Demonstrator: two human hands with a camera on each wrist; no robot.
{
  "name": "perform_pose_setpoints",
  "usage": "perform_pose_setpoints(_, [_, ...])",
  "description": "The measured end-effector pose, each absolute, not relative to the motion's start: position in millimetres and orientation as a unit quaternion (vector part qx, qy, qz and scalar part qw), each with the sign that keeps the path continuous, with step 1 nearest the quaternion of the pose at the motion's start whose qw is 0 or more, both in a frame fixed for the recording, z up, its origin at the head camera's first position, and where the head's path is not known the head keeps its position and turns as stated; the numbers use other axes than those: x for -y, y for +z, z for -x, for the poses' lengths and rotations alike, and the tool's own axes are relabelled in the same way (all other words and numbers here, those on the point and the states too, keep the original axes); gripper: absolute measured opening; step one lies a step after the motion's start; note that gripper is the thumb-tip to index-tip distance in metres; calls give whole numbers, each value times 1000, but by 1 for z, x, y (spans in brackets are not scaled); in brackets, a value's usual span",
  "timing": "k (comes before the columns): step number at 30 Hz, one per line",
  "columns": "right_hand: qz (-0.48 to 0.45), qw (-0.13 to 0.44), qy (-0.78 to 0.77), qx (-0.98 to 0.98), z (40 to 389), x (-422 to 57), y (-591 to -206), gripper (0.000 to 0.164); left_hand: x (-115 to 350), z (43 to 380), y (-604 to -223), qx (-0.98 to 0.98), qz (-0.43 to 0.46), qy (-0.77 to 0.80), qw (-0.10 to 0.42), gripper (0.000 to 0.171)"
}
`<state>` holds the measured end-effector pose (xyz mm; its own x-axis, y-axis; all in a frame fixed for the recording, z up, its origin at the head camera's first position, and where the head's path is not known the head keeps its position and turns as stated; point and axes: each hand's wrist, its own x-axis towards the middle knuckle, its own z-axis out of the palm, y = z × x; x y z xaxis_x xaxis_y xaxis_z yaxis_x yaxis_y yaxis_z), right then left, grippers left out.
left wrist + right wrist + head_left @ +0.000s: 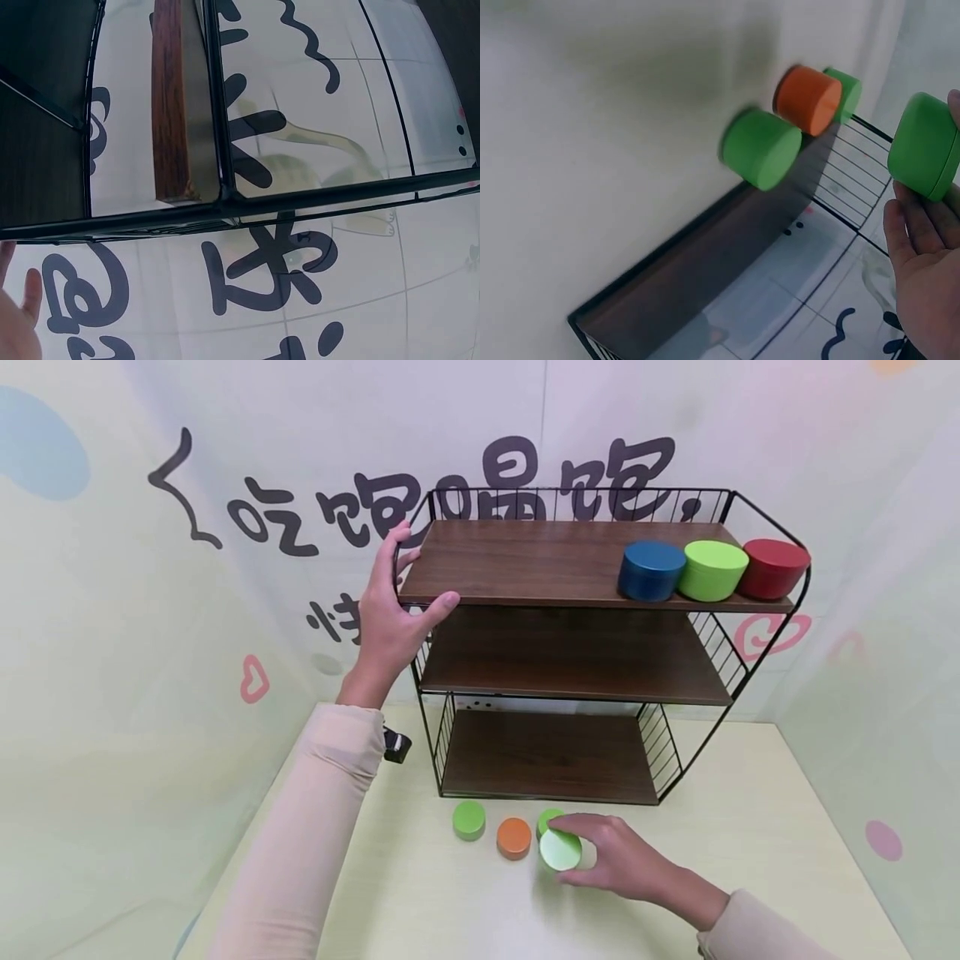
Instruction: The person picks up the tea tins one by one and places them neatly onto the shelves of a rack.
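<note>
At the upper left corner of a three-tier shelf rack, my left hand grips the end, with the thumb at the top board's front edge and the fingers by the side wire. In the left wrist view only a bit of this hand shows at the lower left. My right hand holds a round light-green tin between thumb and fingers, above the table in front of the rack. Behind it, partly hidden, stands another green tin. An orange tin and a green tin stand to the left.
On the top board's right end a blue tin, a light-green tin and a red tin stand in a row. Black wire sides bound the dark wooden boards. A printed cloth wall encloses the pale table.
</note>
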<state>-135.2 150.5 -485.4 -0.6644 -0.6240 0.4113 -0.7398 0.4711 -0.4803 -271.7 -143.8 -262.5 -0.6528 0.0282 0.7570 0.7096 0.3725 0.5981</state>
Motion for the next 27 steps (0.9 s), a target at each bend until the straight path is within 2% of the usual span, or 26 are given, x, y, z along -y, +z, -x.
perform_pose_setpoints(27, [-462,100,265,840,164,-158,-382,61,141,269,-260,754,244,-505,341,79])
